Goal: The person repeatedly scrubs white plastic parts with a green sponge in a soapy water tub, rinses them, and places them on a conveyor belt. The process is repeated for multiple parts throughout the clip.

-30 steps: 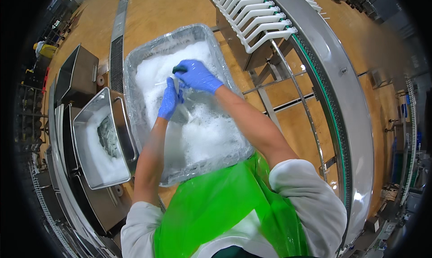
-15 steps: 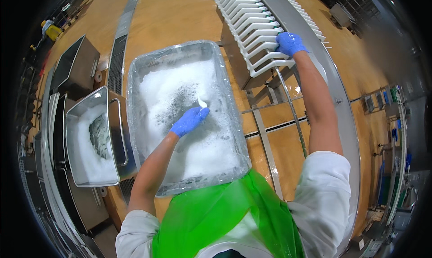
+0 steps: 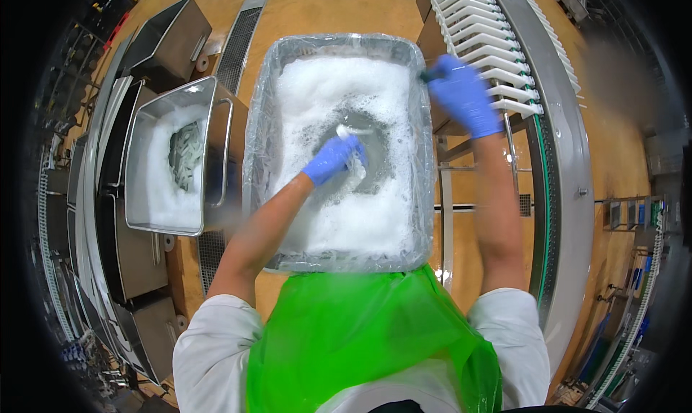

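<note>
White piece (image 3: 346, 132): is sitting in the left hand (image 3: 337, 159), its tip poking past the fingers, over the middle of the tub (image 3: 261, 161).
Left hand: is gripping that piece, fingers curled around it.
Dark green object (image 3: 432, 74): is jutting from the right hand (image 3: 467, 99), which is pinching it near the tub's right rim.
Tub: is wearing a clear plastic lining and holding water under white foam (image 3: 324, 78).
Metal bin (image 3: 180, 98): is standing left of the tub, holding more foam and, in a gap in it, many pale pieces (image 3: 189, 152).
Hard to make out: the right hand is showing blurred; fingers are hiding most of the white piece, and a pale shape (image 3: 357, 171) below them is looking indistinct.
</note>
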A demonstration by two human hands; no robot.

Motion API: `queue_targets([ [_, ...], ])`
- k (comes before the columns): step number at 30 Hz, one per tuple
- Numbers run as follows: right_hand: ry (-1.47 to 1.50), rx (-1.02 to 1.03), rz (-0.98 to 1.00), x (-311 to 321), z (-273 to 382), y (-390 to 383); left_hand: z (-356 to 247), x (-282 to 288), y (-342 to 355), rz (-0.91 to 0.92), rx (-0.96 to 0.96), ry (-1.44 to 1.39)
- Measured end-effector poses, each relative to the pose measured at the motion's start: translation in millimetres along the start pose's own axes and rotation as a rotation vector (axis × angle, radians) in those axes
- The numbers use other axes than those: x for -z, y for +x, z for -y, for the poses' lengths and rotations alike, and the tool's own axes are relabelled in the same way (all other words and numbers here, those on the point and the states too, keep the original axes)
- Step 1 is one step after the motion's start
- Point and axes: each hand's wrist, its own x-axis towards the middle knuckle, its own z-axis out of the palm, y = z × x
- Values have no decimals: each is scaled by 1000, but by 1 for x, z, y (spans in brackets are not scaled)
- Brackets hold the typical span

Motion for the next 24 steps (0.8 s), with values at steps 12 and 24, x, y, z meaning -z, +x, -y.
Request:
queue_targets([
  [12,58,-113,628,-172,35,-52,-55,30,-14,-55,-73,-373],
  [24,964,-168,392,-131,46,-49,-73,12,-30,-273,-373,783],
])
